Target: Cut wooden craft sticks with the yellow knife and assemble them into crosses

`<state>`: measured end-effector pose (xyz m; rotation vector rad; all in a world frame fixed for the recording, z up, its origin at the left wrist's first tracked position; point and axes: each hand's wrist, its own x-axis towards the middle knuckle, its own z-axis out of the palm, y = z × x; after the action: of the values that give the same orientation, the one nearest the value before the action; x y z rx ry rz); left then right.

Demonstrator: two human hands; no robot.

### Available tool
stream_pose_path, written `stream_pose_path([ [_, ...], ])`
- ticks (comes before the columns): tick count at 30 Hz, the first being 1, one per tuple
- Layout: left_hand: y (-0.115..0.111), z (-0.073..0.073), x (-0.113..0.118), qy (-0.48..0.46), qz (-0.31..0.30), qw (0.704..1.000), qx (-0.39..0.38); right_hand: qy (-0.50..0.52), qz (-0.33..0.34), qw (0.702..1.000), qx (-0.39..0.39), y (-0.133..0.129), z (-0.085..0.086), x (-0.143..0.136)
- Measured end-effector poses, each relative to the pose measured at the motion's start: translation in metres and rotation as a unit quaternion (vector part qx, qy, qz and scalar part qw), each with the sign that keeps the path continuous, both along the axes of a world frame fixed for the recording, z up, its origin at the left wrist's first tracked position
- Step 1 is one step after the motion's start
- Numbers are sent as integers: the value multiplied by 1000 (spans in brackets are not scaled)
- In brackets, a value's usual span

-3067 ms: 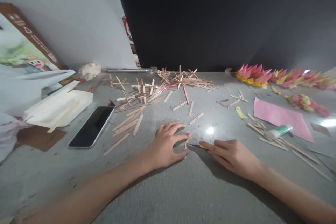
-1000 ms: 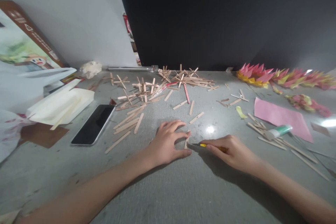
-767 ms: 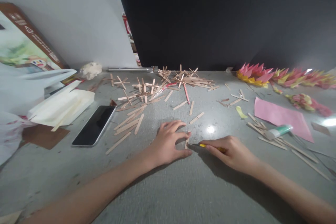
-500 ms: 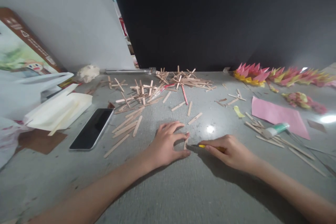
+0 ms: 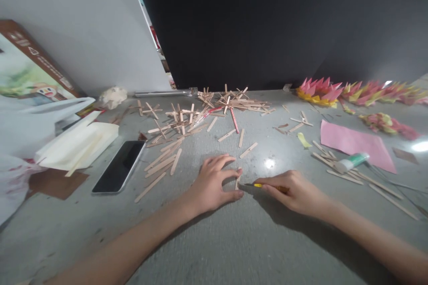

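Observation:
On the grey table (image 5: 207, 249), my left hand (image 5: 214, 185) pins a short wooden stick (image 5: 238, 180) by its two ends, between the thumb and a fingertip. My right hand (image 5: 289, 191) is wrapped round a yellow craft knife (image 5: 257, 185). The knife's blade points left, and its tip meets the stick between my left fingers. Just beyond my hands lie loose wooden sticks (image 5: 248, 150). Farther back is a pile of sticks (image 5: 244, 101), some crossed over each other, with a red-patterned strip (image 5: 234, 120) beside them.
A phone (image 5: 118, 167), a cream paper tray (image 5: 103, 136) and plastic bags (image 5: 30, 129) lie left. At right are pink paper (image 5: 356, 144), a glue tube (image 5: 351, 163), more sticks (image 5: 384, 185) and pink-yellow paper flowers (image 5: 319, 91). A dark panel (image 5: 250, 26) stands behind.
The view has shifted slightly, moving the phone and tray a little right and down in the picture. Both hands keep nearly the same pose, with the blade still at the stick.

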<state>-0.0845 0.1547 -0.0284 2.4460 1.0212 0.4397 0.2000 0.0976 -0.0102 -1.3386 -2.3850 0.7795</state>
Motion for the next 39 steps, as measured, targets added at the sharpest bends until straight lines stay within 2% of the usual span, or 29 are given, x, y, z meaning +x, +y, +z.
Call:
stream_pose_path([
  [10,0,-1,2,-6,5,1000,6,-32,7,999,32,-3,2,-5],
  [18,-2,1,0,-9,4,1000,2,-15,4,1000,14,-3,-1,0],
  [32,0,0,3,-2,4,1000,4,-49,20,997,64,-6,0,-5],
  [39,0,0,0,1,-1,1000,13,-30,20,998,43,-5,-1,-1],
])
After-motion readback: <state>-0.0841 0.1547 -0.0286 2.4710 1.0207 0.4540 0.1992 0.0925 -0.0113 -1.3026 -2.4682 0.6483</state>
